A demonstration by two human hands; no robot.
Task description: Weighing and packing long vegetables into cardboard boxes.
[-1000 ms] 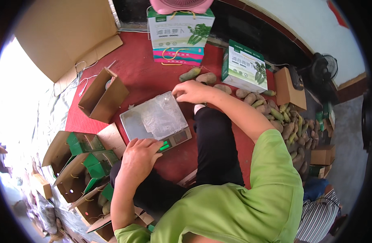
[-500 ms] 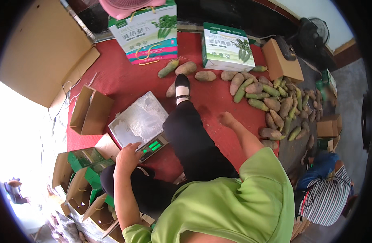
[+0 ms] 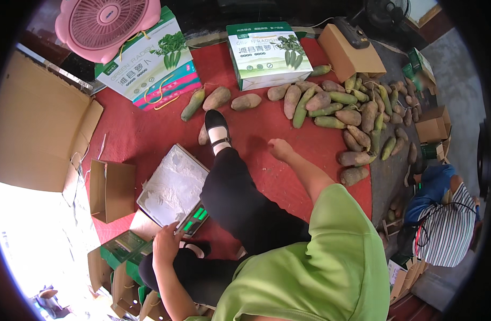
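Observation:
My left hand (image 3: 167, 242) is at the near edge of a digital scale, its fingers stretched out beside the lit green display (image 3: 194, 220). Nothing shows in that hand. The scale's pan (image 3: 173, 184) is pale and smeared with whitish dirt, and no radish lies on it. Over the red floor covering, beyond my bent knee, my right hand (image 3: 280, 148) hangs with its fingers curled in and nothing visible in it. Green radishes (image 3: 303, 108) and brownish, soil-coated radishes (image 3: 355, 159) lie in a heap to its right.
A white-green carton (image 3: 269, 56) stands at the back, near another carton (image 3: 149, 59) topped by a pink fan (image 3: 109, 24). A small open cardboard box (image 3: 113, 190) is left of the scale. Several open boxes (image 3: 120, 249) crowd the lower left. Another person (image 3: 443, 224) is at right.
The view has shifted, so the scene sits lower at left and higher at right. My left fingers have drawn back toward the scale's near corner. My right hand remains curled.

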